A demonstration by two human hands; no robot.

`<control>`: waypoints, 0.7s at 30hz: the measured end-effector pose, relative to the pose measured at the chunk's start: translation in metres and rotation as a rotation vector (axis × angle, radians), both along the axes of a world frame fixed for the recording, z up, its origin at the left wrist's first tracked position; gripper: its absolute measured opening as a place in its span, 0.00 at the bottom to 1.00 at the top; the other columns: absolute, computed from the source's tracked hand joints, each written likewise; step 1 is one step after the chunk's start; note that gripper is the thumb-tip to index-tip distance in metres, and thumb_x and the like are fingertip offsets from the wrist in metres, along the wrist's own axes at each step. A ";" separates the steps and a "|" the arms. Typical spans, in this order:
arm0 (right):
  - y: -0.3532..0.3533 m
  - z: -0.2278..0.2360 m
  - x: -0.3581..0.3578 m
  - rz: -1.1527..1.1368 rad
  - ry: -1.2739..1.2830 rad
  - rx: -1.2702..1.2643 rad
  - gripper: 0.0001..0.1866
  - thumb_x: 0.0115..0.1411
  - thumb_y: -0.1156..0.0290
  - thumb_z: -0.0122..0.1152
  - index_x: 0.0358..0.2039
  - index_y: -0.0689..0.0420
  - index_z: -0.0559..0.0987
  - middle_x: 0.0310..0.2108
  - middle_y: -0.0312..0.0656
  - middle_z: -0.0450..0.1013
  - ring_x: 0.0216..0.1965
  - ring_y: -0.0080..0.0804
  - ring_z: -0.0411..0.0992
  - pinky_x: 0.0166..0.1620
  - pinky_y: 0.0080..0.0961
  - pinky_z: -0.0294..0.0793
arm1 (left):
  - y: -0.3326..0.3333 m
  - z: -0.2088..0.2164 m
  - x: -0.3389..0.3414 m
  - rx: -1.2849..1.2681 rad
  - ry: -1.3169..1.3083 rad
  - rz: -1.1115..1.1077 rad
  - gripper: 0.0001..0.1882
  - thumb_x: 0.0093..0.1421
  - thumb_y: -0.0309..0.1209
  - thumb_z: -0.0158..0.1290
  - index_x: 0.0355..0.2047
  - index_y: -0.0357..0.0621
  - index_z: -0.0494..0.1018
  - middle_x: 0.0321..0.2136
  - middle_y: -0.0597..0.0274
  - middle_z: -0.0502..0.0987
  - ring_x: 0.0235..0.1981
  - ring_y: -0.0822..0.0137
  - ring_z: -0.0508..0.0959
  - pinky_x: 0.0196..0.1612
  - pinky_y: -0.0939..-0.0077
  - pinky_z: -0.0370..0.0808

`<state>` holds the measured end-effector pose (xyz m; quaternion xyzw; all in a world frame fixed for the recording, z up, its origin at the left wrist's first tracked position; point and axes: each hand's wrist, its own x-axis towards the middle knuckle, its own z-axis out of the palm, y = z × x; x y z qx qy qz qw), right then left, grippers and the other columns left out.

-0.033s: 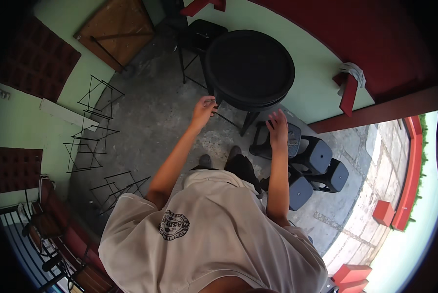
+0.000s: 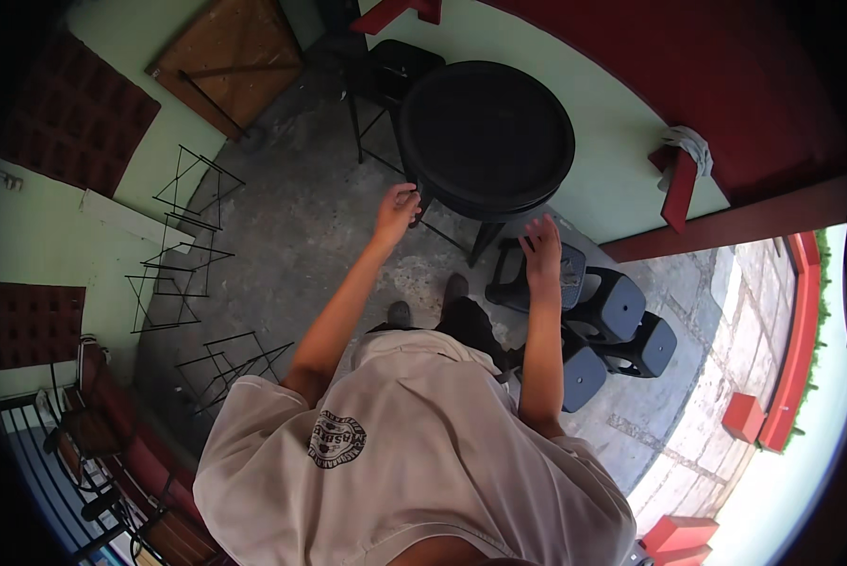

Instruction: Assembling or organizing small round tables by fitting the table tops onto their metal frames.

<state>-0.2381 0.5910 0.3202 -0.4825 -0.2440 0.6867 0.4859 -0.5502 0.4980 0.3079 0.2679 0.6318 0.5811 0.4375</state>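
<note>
A round black table [image 2: 487, 132] with a raised rim stands ahead of me, and its top looks like several stacked layers. My left hand [image 2: 397, 215] is just short of the table's near left edge, beside a leg, with fingers loosely curled, thumb apart and nothing visible in it. My right hand [image 2: 542, 257] is raised near the table's right side with its fingers spread and empty. From my viewpoint it overlaps a dark plastic stool [image 2: 570, 274]. I cannot tell whether either hand touches anything.
More dark stools [image 2: 616, 304] cluster at my right. Thin black metal frames [image 2: 183, 241] stand along the left wall. A wooden board [image 2: 223, 66] leans at the back left. Another black stool or small table [image 2: 404, 61] is behind the table. A red bracket [image 2: 676, 193] juts from the wall.
</note>
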 end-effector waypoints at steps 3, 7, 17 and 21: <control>0.044 -0.020 0.000 -0.002 -0.137 -0.017 0.30 0.65 0.53 0.64 0.64 0.47 0.67 0.57 0.39 0.70 0.58 0.36 0.68 0.57 0.42 0.69 | 0.049 -0.015 -0.012 -0.054 0.045 0.120 0.19 0.69 0.39 0.55 0.57 0.48 0.71 0.47 0.62 0.79 0.40 0.68 0.81 0.43 0.71 0.77; 0.087 -0.037 -0.013 -0.011 -0.179 -0.039 0.31 0.61 0.59 0.71 0.60 0.47 0.67 0.51 0.36 0.69 0.51 0.30 0.70 0.46 0.32 0.73 | 0.093 -0.099 -0.061 -0.145 0.245 0.327 0.25 0.66 0.40 0.58 0.60 0.44 0.68 0.43 0.59 0.81 0.41 0.66 0.81 0.45 0.68 0.78; 0.139 -0.046 0.012 0.173 -0.725 0.186 0.20 0.58 0.67 0.75 0.38 0.57 0.70 0.18 0.32 0.71 0.18 0.19 0.69 0.23 0.18 0.63 | 0.152 -0.046 -0.042 -0.530 0.386 0.440 0.21 0.58 0.45 0.64 0.34 0.35 0.77 0.27 0.55 0.81 0.31 0.59 0.83 0.33 0.62 0.78; 0.147 -0.047 0.018 0.199 -0.657 0.238 0.18 0.59 0.68 0.74 0.35 0.58 0.69 0.16 0.33 0.71 0.16 0.17 0.67 0.23 0.17 0.62 | 0.170 -0.029 -0.036 -0.484 0.597 0.507 0.20 0.57 0.43 0.65 0.34 0.35 0.77 0.29 0.50 0.83 0.34 0.58 0.84 0.38 0.62 0.77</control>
